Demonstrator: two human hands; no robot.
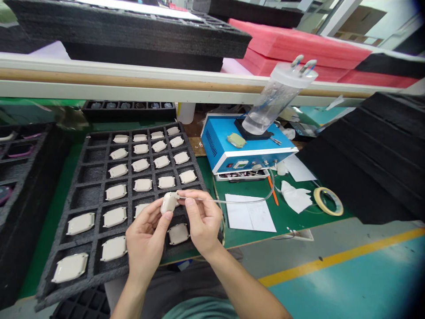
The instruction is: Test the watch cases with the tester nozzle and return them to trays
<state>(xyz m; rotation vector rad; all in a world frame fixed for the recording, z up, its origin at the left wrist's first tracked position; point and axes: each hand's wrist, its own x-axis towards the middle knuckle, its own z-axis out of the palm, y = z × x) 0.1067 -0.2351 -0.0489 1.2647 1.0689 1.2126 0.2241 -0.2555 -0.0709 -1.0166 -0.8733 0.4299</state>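
Note:
A small cream plastic case [168, 203] with rounded corners is tilted up in my left hand [148, 235], pinched between thumb and fingers. My right hand [205, 218] is closed around the end of a thin clear tube [229, 202], whose tip meets the case's upper right edge; whether it is inserted I cannot tell. From there the tube curves to the front of a blue machine [217, 148]. Both hands are above a black foam tray [86, 195], where several similar cream cases [115, 192] lie in separate compartments.
On the blue machine stands a clear cylinder [270, 102] with liquid, beside a greenish case [236, 140]. White paper [250, 212], an orange pen [273, 191], crumpled tissue [296, 196] and a tape roll [328, 201] lie to the right. A shelf [133, 84] with foam stacks crosses behind.

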